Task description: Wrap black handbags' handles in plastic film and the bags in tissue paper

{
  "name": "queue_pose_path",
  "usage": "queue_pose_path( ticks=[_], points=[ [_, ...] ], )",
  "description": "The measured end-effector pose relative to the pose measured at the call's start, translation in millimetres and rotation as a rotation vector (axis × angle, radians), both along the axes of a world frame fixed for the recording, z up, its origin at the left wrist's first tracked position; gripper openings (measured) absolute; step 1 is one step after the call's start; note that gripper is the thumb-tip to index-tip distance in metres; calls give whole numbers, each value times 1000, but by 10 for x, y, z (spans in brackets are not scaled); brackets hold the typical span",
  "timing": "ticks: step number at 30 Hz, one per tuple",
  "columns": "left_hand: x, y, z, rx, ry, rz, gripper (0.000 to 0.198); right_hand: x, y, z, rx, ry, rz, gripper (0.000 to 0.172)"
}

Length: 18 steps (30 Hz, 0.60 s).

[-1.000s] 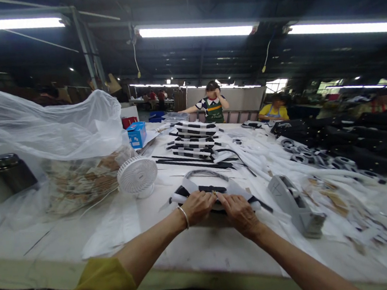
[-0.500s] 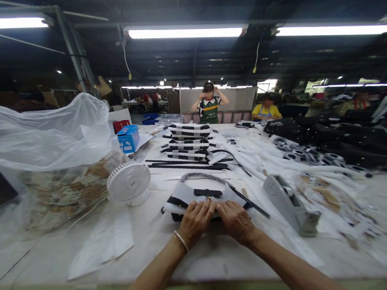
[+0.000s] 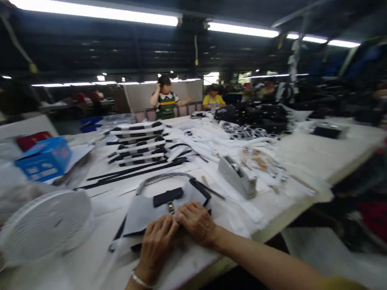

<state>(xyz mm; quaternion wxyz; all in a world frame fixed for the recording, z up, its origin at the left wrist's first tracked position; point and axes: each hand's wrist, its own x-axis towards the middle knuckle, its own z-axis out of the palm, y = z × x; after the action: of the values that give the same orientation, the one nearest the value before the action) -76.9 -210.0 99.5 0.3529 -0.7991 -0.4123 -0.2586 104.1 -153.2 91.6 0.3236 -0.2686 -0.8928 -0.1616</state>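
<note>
A handbag (image 3: 138, 215) lies on the table in front of me, its body covered by a whitish sheet with black edges showing. It has a black tab (image 3: 167, 197), a gold-coloured clasp (image 3: 171, 207) and a wrapped curved handle (image 3: 162, 176). My left hand (image 3: 158, 242) grips the bag's near edge just below the clasp, fingers bent over it. Close beside it, my right hand (image 3: 195, 221) holds the same edge with fingers together. Both thumbs are hidden, as is the part of the bag beneath my hands.
A white fan (image 3: 45, 224) and a blue box (image 3: 44, 158) stand left. Beyond the bag are black straps (image 3: 133, 171) and stacked wrapped bags (image 3: 140, 144). A grey tape dispenser (image 3: 237, 177) sits right, near a black pile (image 3: 253, 115). Another person (image 3: 167, 102) stands across the table.
My view has swung right, so the bag and table things appear further left. Both hands stay on the bag's near edge. The person across has lowered one arm outward.
</note>
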Motion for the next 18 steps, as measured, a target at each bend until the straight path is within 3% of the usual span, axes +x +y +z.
queue_pose_path(
  ticks=[5,9,12,14,15,18],
  points=[
    [-79,88,43,41,71,-94,33,255,-210,227,-54,9,6,38],
    [-76,87,43,-31,77,-47,35,1044,-521,280,-102,194,-12,40],
    [-64,59,48,-62,85,-19,35,1913,-705,59,-271,417,-260,30],
    [-51,53,59,-56,98,21,34,2472,-798,-184,-512,645,-645,25],
    [-43,55,66,-37,99,38,33,2713,-848,-322,-573,686,-755,30],
    [-28,66,83,33,94,53,33,3221,-1041,-766,-755,709,-959,33]
  ],
)
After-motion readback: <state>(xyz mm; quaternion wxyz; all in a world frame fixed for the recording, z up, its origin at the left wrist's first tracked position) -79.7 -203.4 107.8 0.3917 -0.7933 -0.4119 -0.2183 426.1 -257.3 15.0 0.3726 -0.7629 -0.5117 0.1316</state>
